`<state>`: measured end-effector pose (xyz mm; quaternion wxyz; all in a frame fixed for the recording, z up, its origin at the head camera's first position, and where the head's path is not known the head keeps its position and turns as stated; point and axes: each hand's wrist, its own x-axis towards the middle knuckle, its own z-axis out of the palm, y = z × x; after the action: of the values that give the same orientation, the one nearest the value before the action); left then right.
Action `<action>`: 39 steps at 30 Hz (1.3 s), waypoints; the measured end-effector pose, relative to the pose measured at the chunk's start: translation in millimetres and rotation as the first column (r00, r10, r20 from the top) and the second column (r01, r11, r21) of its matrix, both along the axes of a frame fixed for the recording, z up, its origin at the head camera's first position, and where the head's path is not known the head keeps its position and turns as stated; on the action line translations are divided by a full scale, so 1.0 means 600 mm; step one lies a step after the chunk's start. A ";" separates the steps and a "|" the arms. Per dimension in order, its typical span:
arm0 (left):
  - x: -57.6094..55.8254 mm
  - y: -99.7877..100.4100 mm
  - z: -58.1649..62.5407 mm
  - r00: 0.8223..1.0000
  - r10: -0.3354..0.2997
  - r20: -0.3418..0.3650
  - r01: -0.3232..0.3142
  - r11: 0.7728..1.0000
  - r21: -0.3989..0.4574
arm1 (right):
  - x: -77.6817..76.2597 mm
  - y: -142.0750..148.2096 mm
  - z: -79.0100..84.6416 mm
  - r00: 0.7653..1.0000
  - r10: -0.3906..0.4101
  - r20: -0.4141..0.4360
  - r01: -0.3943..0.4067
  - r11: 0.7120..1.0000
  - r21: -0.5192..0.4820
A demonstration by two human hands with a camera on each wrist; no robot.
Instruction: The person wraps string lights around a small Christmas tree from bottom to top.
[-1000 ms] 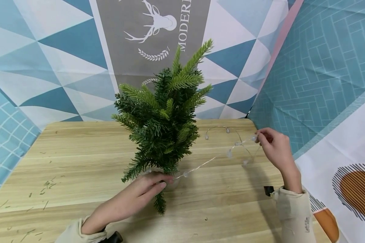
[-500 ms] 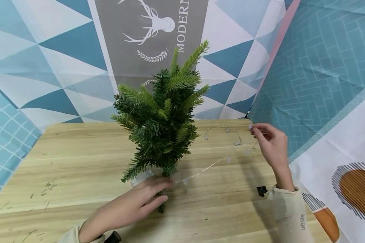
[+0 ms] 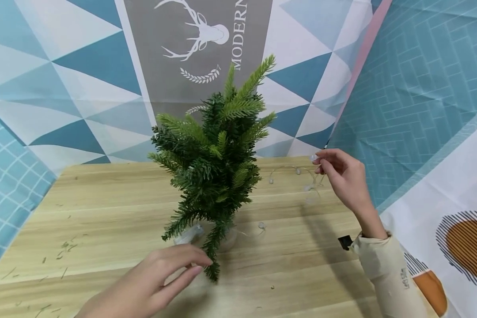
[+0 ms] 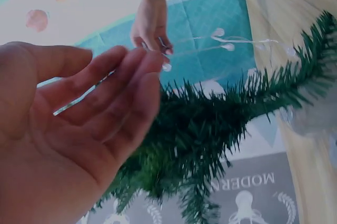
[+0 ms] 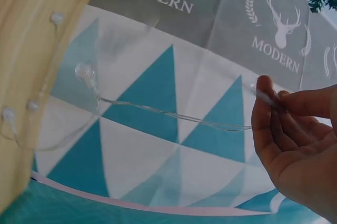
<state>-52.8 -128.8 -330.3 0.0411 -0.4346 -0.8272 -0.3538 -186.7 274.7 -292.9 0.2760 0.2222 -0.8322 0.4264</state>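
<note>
A small artificial Christmas tree (image 3: 210,172) with dark and light green needles stands mid-table in the head view. Thumb and fingertips of my right hand (image 3: 346,183) pinch a string of fairy lights (image 5: 179,117) at one clear bulb (image 3: 313,157), raised over the table's back right. From there the thin wire hangs to the tabletop, where several bulbs lie. My left hand (image 3: 155,280) holds nothing; its relaxed fingertips are right at the tree's lowest front branch (image 3: 212,265). In the left wrist view its palm (image 4: 73,134) faces the camera.
Behind the lower branches sits a clear plastic piece (image 3: 188,234), left of the tree's pale base (image 3: 227,240). Another bulb (image 3: 261,225) lies right of the base. Loose needles (image 3: 65,247) are scattered on the wooden table (image 3: 115,194). Patterned cloth (image 3: 91,88) hangs behind it.
My left hand has let go of the wire near the base and drawn back toward me. My right hand has moved left and away, and the stretched wire has gone slack.
</note>
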 end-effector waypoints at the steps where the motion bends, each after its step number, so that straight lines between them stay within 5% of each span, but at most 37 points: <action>1: 0.000 -0.003 0.001 0.999 0.001 -0.047 0.001 0.999 0.040 | -0.005 0.003 0.004 1.000 0.001 -0.005 -0.001 1.000 0.008; 6: -0.003 -0.019 0.008 0.982 0.044 -0.186 -0.007 0.980 0.199 | -0.018 0.009 0.037 1.000 0.014 -0.006 -0.014 1.000 0.026; 15: -0.015 -0.064 0.041 0.942 0.188 -0.277 -0.097 0.946 0.310 | -0.031 0.020 0.104 0.993 0.093 0.073 -0.094 0.996 0.011; 23: -0.038 -0.116 0.095 0.904 0.382 -0.194 -0.269 0.858 0.437 | -0.044 0.018 0.159 0.977 0.135 0.165 -0.140 0.990 0.020; 27: -0.061 -0.131 0.127 0.950 0.302 -0.073 -0.211 0.800 0.561 | -0.057 0.014 0.188 0.957 0.182 0.224 -0.188 0.982 0.004; 30: -0.083 -0.137 0.149 0.969 0.245 0.010 -0.202 0.774 0.601 | -0.070 0.008 0.210 0.942 0.214 0.257 -0.221 0.975 -0.005; 35: -0.115 -0.141 0.187 0.969 0.216 0.120 -0.247 0.796 0.552 | -0.092 -0.011 0.248 0.923 0.227 0.312 -0.237 0.971 -0.006; 39: -0.142 -0.132 0.215 0.978 0.131 0.164 -0.202 0.797 0.569 | -0.108 -0.030 0.280 0.897 0.271 0.348 -0.267 0.962 -0.060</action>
<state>-138.1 -207.9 -201.4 0.1551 -0.3053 -0.7150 -0.6095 -251.5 256.6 -124.7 0.0617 0.2534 -0.8272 0.4977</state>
